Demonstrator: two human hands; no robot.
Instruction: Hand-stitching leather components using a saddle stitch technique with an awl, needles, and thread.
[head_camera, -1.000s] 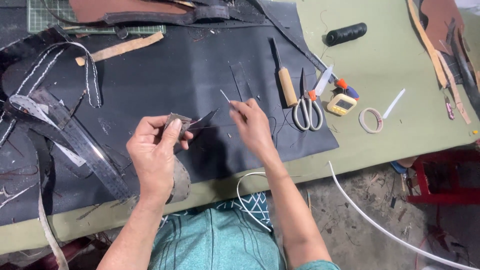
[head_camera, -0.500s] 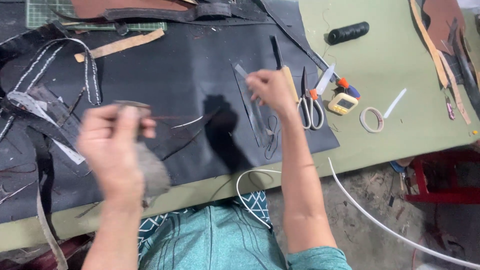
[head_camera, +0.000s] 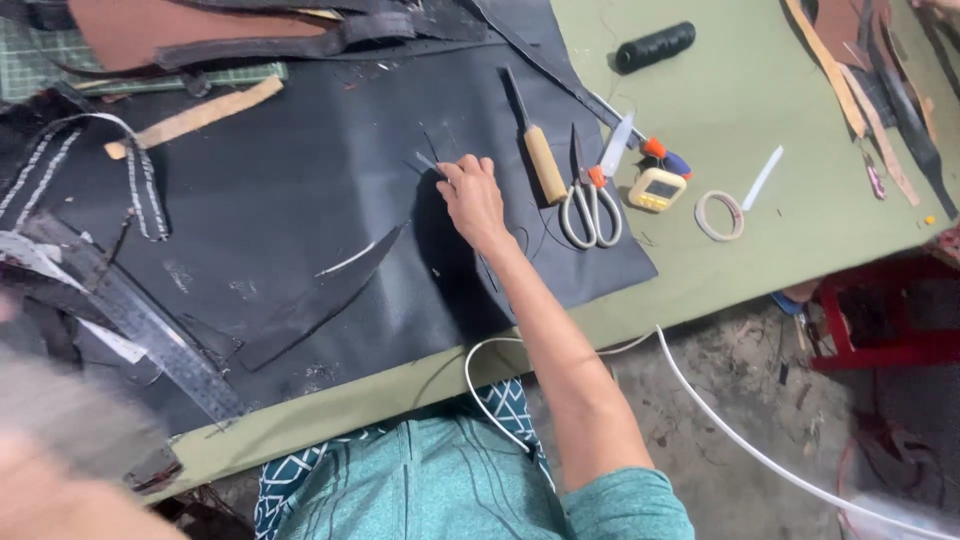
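Hands are now far apart, where one second ago they were close together over the middle of the black leather sheet (head_camera: 300, 200). My right hand (head_camera: 472, 200) has gone up and to the right and now rests low on the sheet. Its fingertips are pinched on a thin metal needle (head_camera: 428, 163), whose point shows just left of the fingers and lies close to the leather. My left hand (head_camera: 60, 480) has pulled back to the lower left corner, very near to the camera. It is only a blur with something greyish above it, so I cannot tell if it is closed or what it carries. The small dark piece that it held before is not clear anymore. I judge that this wide spreading was a pull on the thread, but the thread itself is too fine to see well.

Just right of my right hand lie a knife with wooden handle (head_camera: 540, 160) and the scissors (head_camera: 590, 205), both on the sheet's edge and near enough to be knocked. Further right, on the green table (head_camera: 800, 120), are a small yellow device (head_camera: 655, 187), a tape roll (head_camera: 718, 215) and a black thread spool (head_camera: 655, 45). A curved leather strip (head_camera: 330, 290) and a metal ruler (head_camera: 150, 335) lie between my two hands.
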